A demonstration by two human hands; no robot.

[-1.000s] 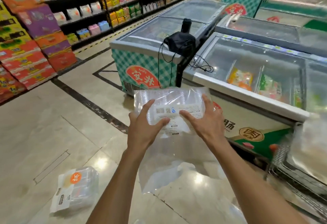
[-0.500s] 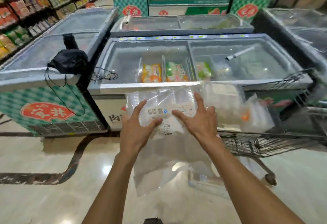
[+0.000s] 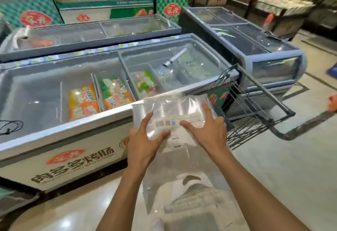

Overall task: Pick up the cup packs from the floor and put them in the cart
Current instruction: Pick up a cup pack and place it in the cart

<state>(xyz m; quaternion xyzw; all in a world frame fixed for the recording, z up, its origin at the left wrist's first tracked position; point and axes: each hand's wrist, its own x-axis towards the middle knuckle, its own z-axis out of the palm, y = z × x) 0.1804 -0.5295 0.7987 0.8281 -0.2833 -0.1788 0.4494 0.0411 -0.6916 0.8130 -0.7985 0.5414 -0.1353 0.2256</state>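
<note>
I hold a clear plastic pack of cups with a white barcode label in both hands, in front of me at chest height. My left hand grips its lower left side and my right hand grips its right side. Loose clear wrap hangs down below the pack. The wire shopping cart stands just to the right of the pack, its handle end pointing right. The pack hides most of the cart's basket, so I cannot tell what lies in it.
A long chest freezer with glass lids and packs of frozen food stands directly ahead, against the cart. More freezers stand behind it and to the right. Shiny tiled floor spreads to the right and below.
My view has swung from the left to the right, from the floor and shelves to the freezers and cart. Both hands kept hold of the cup pack, which now hangs beside the cart.
</note>
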